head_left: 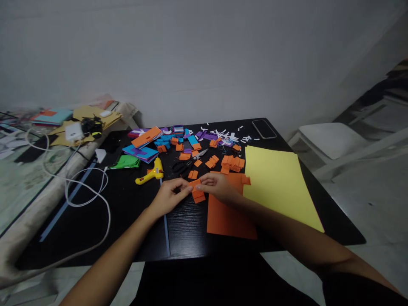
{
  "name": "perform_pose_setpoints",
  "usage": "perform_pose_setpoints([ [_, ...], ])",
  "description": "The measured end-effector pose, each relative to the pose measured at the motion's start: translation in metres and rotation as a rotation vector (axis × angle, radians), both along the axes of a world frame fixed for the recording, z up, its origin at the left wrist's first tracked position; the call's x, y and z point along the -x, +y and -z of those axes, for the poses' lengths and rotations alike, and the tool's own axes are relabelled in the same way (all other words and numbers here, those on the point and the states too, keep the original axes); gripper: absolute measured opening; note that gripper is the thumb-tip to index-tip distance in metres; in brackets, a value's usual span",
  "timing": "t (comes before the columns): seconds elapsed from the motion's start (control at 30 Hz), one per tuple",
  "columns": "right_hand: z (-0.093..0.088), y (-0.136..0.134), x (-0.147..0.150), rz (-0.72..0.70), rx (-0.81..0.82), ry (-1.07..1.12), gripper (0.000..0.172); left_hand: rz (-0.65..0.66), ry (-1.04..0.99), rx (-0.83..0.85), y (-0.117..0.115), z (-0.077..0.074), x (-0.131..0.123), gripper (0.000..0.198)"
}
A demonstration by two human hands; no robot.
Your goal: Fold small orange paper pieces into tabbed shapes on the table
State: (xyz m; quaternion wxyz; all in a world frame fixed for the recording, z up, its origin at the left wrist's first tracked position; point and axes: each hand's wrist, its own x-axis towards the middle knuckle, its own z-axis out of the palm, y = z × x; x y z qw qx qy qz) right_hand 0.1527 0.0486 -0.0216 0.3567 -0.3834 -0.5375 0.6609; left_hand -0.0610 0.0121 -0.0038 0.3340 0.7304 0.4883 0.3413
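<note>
Between my two hands is a small folded piece of orange paper [198, 194], held above the black table. My left hand [170, 196] pinches its left edge between thumb and fingers. From the other side, my right hand [219, 187] is closed on its upper right edge. Beneath my right wrist lies an orange sheet [228, 219], partly covered by a large yellow sheet [280, 182]. Just beyond my hands are scissors [188, 163] with their blades pointing away to the right. A stack of folded orange pieces [233, 163] sits past my right hand.
A yellow glue gun [153, 172] lies left of my hands, its cord running to the front edge. Behind it are coloured paper stacks [143, 152] and green paper [126, 162]. White scraps [226, 137] and a phone [264, 129] are at the back. A white cable [106, 204] loops at left.
</note>
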Motion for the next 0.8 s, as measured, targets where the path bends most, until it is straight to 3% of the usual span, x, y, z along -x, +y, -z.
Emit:
perform_pose_setpoints([
  [0.23, 0.0027, -0.0016, 0.0012, 0.021, -0.026, -0.005, 0.037, 0.001, 0.046, -0.077, 0.0000, 0.0019, -0.0015, 0.031],
  [0.4, 0.0066, -0.0017, 0.0045, 0.048, 0.000, 0.030, 0.041, -0.008, 0.021, -0.015, 0.0000, 0.0010, -0.0047, 0.030],
  [0.8, 0.0006, -0.0042, 0.0024, -0.101, -0.070, -0.029, 0.039, 0.000, -0.032, 0.051, 0.0020, 0.0030, -0.0018, 0.033],
])
